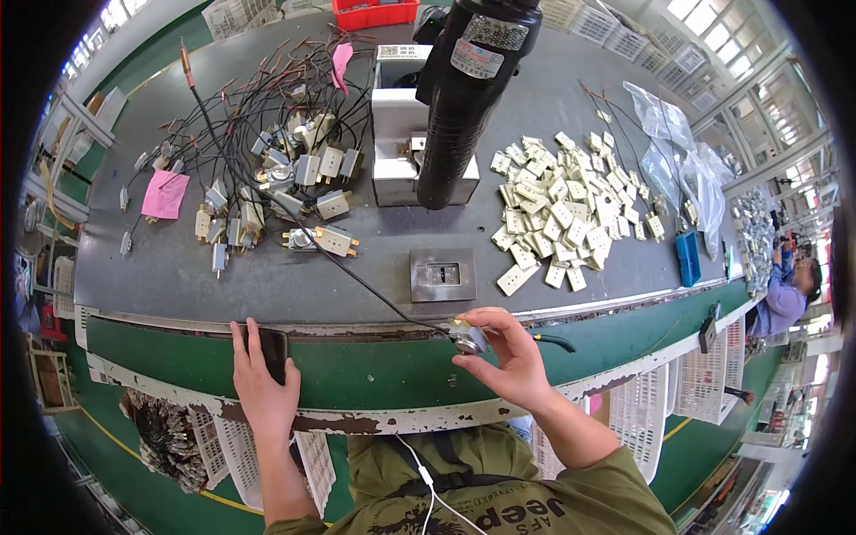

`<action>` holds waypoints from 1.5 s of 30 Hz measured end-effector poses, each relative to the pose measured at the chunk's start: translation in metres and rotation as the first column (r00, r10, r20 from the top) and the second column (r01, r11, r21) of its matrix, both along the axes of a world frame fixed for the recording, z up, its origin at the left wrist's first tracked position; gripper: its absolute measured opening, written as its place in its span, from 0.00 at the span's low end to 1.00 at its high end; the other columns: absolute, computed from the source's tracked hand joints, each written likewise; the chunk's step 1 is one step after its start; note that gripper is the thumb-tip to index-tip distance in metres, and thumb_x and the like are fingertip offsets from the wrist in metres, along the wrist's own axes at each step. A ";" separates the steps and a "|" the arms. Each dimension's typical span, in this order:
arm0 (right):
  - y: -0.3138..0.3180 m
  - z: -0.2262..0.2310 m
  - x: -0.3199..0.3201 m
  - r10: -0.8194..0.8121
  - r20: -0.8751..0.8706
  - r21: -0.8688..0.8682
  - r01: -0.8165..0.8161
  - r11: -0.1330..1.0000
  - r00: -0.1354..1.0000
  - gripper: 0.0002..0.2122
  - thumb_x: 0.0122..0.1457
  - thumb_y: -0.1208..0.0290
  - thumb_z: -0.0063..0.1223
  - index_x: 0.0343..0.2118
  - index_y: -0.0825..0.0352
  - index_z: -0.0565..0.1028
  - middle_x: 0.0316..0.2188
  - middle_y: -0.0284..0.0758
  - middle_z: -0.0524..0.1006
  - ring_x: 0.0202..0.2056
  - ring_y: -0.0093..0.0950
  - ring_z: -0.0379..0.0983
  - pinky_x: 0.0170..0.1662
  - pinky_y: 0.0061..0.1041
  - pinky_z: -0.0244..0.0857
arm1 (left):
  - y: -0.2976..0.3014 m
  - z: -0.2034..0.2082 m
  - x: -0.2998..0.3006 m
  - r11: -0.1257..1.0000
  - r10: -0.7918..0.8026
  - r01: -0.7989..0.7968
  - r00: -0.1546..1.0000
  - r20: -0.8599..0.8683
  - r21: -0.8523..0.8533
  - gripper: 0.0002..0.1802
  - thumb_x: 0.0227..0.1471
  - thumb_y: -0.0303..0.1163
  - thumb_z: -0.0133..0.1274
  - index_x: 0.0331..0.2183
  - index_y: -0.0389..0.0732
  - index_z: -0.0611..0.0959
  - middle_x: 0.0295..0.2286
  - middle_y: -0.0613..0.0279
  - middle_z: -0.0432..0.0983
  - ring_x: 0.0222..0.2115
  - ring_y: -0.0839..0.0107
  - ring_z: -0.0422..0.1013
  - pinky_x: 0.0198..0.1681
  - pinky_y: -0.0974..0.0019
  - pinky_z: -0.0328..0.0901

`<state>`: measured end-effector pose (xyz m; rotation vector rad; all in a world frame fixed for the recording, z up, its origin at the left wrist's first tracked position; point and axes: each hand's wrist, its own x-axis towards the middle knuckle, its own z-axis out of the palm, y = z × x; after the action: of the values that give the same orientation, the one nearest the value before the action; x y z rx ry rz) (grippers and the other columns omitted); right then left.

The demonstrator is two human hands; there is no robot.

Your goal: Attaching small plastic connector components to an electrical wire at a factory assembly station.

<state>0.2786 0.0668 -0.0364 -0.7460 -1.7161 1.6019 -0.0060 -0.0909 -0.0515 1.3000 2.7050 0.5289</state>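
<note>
Near the table's front edge, my right hand (510,358) pinches a small thermostat-like part (465,338) between thumb and fingers. It has a round metal face, a brass-coloured tab and a grey side. From it a long black lead (357,279) runs up and left across the table, ending in a copper-coloured tip. My left hand (264,379) lies with fingers stretched over a dark, phone-like slab (270,353) on the green front strip. Beyond my right hand sits a square metal fixture (443,275) with a slot in its middle.
Similar wired parts (308,169) are heaped at left, cream plastic blocks (562,201) at right. A white-and-black press (455,116) stands between. Pink paper (166,194), a blue box (687,259), clear bags (691,169) and a red bin (374,12) lie around. A person (783,294) sits far right.
</note>
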 end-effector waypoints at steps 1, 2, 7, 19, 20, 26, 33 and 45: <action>0.000 0.000 0.000 -0.003 -0.001 -0.001 0.003 1.000 1.000 0.25 0.48 0.90 0.59 0.49 0.67 0.67 0.49 0.36 0.67 0.54 0.28 0.65 0.56 0.27 0.59 | 0.000 0.000 0.000 1.000 -0.003 0.003 1.000 -0.001 -0.001 0.45 0.44 0.28 0.55 0.63 0.48 0.56 0.63 0.49 0.48 0.58 0.46 0.56 0.57 0.51 0.55; 0.000 0.000 0.000 0.003 -0.004 0.001 -0.003 1.000 1.000 0.25 0.48 0.90 0.59 0.49 0.67 0.67 0.49 0.36 0.67 0.54 0.28 0.65 0.56 0.27 0.59 | 0.000 -0.002 0.000 1.000 -0.010 0.010 1.000 -0.020 0.007 0.45 0.44 0.28 0.55 0.63 0.48 0.56 0.63 0.49 0.48 0.58 0.47 0.56 0.57 0.51 0.55; 0.000 0.000 0.000 0.006 -0.007 0.018 -0.006 1.000 1.000 0.24 0.48 0.89 0.59 0.49 0.67 0.67 0.49 0.36 0.67 0.54 0.28 0.65 0.56 0.27 0.59 | 0.002 -0.001 0.003 1.000 0.005 -0.005 0.999 -0.036 0.008 0.43 0.45 0.25 0.53 0.63 0.49 0.58 0.63 0.50 0.48 0.59 0.47 0.54 0.59 0.53 0.55; -0.002 0.006 0.001 0.015 0.025 0.015 -0.015 1.000 1.000 0.25 0.48 0.89 0.60 0.50 0.66 0.68 0.50 0.36 0.67 0.53 0.27 0.65 0.56 0.26 0.60 | 0.000 -0.005 0.001 0.999 -0.034 0.034 0.997 -0.070 -0.009 0.44 0.45 0.28 0.53 0.63 0.48 0.56 0.63 0.47 0.47 0.58 0.46 0.55 0.58 0.51 0.54; -0.002 0.006 0.001 0.017 0.027 0.014 -0.018 1.000 0.999 0.25 0.48 0.88 0.60 0.50 0.66 0.68 0.50 0.36 0.68 0.53 0.27 0.65 0.56 0.26 0.59 | 0.000 -0.006 0.000 0.999 -0.045 0.044 0.996 -0.073 -0.010 0.45 0.45 0.28 0.54 0.63 0.48 0.55 0.63 0.47 0.46 0.58 0.46 0.55 0.59 0.51 0.53; -0.001 0.008 -0.004 0.001 0.056 0.112 -0.008 0.994 0.998 0.24 0.48 0.87 0.61 0.49 0.67 0.68 0.50 0.38 0.68 0.52 0.28 0.67 0.54 0.27 0.62 | 0.010 0.026 0.015 0.969 -0.198 0.195 0.980 0.009 0.150 0.39 0.44 0.28 0.58 0.59 0.42 0.63 0.59 0.47 0.55 0.58 0.51 0.57 0.58 0.53 0.55; -0.011 0.019 -0.036 -0.063 0.078 0.622 0.001 0.783 0.995 0.25 0.40 0.83 0.67 0.45 0.66 0.72 0.44 0.42 0.72 0.44 0.38 0.71 0.46 0.31 0.67 | 0.056 0.031 0.086 0.782 -0.618 0.140 0.293 0.729 0.607 0.31 0.50 0.27 0.60 0.54 0.35 0.65 0.49 0.55 0.68 0.47 0.66 0.69 0.52 0.62 0.64; 0.012 0.038 -0.034 0.093 0.237 0.345 -0.173 0.923 0.967 0.20 0.48 0.79 0.62 0.46 0.65 0.74 0.38 0.37 0.74 0.38 0.36 0.73 0.41 0.32 0.68 | 0.069 0.028 0.074 0.769 -0.633 0.122 0.280 0.722 0.627 0.28 0.49 0.15 0.56 0.51 0.35 0.67 0.47 0.54 0.70 0.46 0.66 0.71 0.50 0.65 0.69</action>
<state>0.2442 0.0785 0.0015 -0.6452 -2.1872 1.2654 0.0680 -0.0221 -0.0239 1.1330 1.2461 1.3787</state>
